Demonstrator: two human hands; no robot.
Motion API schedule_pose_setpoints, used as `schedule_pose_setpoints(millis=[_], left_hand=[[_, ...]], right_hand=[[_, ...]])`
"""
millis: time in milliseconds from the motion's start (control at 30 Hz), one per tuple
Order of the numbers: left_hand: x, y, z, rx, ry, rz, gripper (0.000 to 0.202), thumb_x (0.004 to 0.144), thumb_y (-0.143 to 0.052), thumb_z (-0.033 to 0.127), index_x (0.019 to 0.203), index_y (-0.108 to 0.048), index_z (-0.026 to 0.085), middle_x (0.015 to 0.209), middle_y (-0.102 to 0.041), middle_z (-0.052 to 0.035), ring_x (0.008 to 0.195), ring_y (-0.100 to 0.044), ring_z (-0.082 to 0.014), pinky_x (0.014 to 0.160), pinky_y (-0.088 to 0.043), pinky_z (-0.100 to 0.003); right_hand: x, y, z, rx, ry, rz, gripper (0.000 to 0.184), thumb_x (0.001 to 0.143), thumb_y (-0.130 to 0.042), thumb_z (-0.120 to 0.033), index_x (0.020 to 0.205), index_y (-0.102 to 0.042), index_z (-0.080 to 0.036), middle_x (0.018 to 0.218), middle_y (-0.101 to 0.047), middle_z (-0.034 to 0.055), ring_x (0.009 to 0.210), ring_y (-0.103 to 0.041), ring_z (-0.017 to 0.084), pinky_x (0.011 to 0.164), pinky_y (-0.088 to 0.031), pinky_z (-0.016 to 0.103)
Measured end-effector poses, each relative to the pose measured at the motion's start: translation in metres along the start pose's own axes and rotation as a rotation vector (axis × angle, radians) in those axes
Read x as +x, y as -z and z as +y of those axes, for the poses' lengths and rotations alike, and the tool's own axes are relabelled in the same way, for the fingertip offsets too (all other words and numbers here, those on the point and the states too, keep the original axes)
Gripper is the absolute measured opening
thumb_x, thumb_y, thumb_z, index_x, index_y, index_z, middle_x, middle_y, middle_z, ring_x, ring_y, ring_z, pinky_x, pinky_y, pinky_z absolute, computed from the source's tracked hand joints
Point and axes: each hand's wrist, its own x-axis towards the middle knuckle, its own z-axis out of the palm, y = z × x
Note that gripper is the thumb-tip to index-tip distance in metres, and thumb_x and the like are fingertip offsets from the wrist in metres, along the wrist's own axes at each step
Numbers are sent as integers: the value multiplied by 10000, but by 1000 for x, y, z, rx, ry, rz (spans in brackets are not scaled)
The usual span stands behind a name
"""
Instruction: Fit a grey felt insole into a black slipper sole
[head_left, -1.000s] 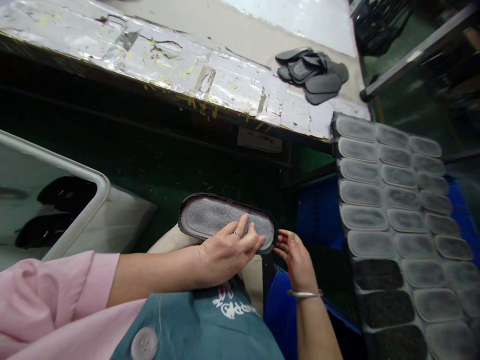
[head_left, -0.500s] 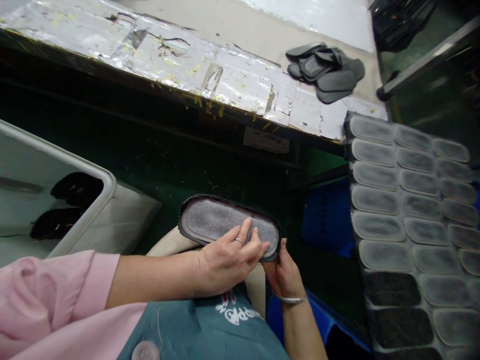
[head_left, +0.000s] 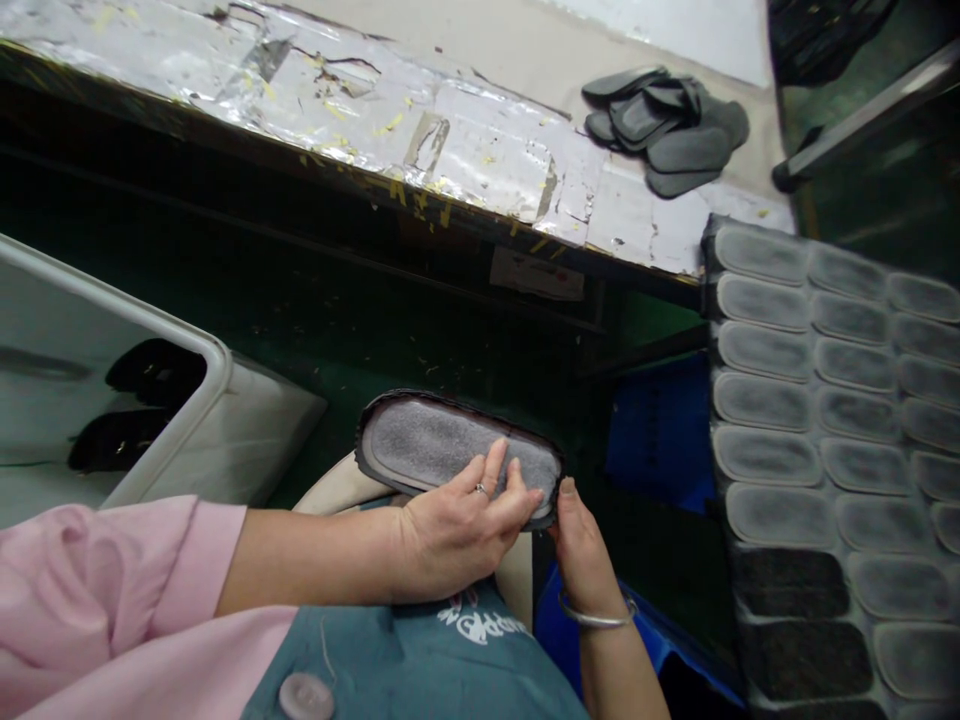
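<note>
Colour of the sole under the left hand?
The sole: mottled grey, blackish rim; head view.

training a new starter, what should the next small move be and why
Probably firm up the right hand on the sole: its thumb is at one end's rim, near where the left hand lays its fingers on the grey face.

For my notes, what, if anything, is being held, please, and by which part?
A sole, at its right end: left hand across the face, right hand at the rim.
</note>
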Motion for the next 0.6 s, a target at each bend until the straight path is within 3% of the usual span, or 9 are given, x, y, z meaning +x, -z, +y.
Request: schedule_pose_setpoints(millis=[100, 200, 400, 500, 600], left_hand=[[1, 0, 1, -2, 2, -8, 389, 908, -386, 214, 1262, -522, 125, 1209, -571, -143, 1149, -544, -348, 903, -455, -416], [1, 1, 2, -12, 11, 1, 393, 910, -388, 198, 1276, -503, 115, 1206, -568, -162, 1141, -554, -338, 916, -442, -433], [0, 1, 1, 0, -2, -17, 417, 898, -390, 207, 1287, -489, 93, 1204, -569, -167, 1141, -547, -363, 914, -442, -441], [-2, 2, -2, 4, -14, -41, 439, 899, -394, 225, 1317, -457, 103, 1234, -556, -168, 1174, -519, -364, 937, -429, -433], [-4, 3, -5, -8, -26, -53, 456, 897, -408, 254, 1334, -445, 129, 1252, -552, -154, 1207, -487, -366, 957, -416, -415]], right_hand=[[0, 1, -9, -179, 94, 66, 499, 920, -309, -540, 1183, -548, -190, 1259, -557, 99, 1208, -471, 223, 1049, -339, 369], [-2, 1, -18, -341, 160, 85, 486, 939, -249, -485, 1148, -552, -168, 1173, -588, 125, 1126, -522, 220, 996, -383, 363], [-3, -7, -33, -681, 69, 167, 488, 929, -230, -415, 1119, -595, -153, 1115, -604, 178, 969, -591, 289, 824, -449, 430], [0, -5, -27, -438, 45, 144, 515, 911, -280, -501, 1062, -628, -152, 1090, -618, 176, 983, -582, 294, 848, -449, 442], [1, -1, -9, 93, -59, -22, 578, 898, -267, -597, 1104, -617, -186, 1129, -623, 130, 951, -608, 245, 787, -503, 393]])
